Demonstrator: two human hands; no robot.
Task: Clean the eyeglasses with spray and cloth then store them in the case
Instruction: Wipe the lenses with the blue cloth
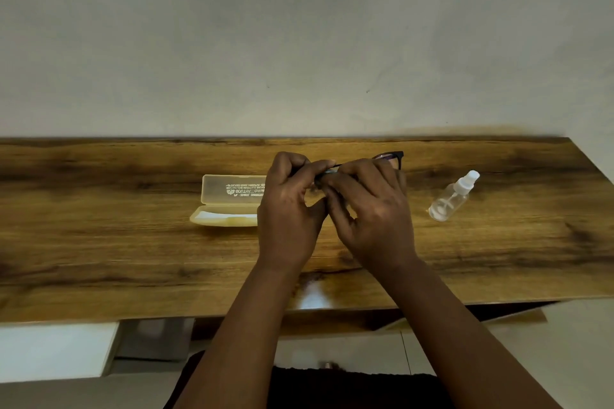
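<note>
Hands meet above the table: left hand and right hand both pinch the glasses, apparently wiping; next, the open case.

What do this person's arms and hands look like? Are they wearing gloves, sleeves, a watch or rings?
Both arms are bare from the bottom of the picture to the wrists: no sleeves show, and no gloves. The left hand and the right hand carry no watch, bracelet or ring that can be seen. Between the forearms, low in the picture, shows a strip of dark, black-looking clothing.
</note>
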